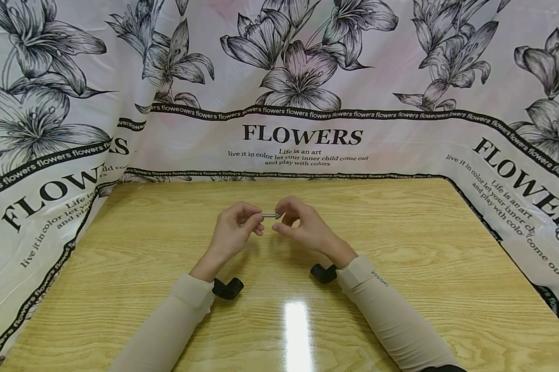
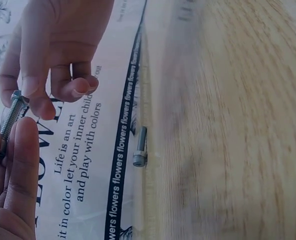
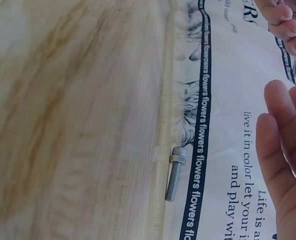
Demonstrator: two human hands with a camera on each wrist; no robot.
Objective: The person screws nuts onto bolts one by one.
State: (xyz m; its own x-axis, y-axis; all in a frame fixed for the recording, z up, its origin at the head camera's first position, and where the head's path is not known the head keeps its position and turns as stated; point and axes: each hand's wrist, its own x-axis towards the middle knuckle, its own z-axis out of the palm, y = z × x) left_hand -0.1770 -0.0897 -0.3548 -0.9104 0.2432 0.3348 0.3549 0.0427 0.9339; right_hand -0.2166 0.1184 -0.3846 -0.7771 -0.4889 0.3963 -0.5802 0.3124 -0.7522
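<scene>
My left hand (image 1: 235, 227) pinches a small metal bolt (image 1: 270, 215) between thumb and fingers, holding it roughly level above the table. At the bolt's wider right end, the curled fingers of my right hand (image 1: 302, 225) close around it, the thumb slightly lower. The left wrist view shows the threaded shank of this bolt (image 2: 10, 120) and a hexagonal piece at its upper end, beside the right fingertips. A second bolt (image 3: 174, 175) with a nut near its head lies beyond the hands in both wrist views; I cannot make it out in the head view.
The wood-grain table (image 1: 400, 248) spreads around both hands. A white curtain (image 1: 302, 144) printed with flowers and lettering borders its back and sides. Black wrist mounts (image 1: 228, 288) stick out beside the sleeves (image 1: 167, 320). Light glares off the tabletop near the front.
</scene>
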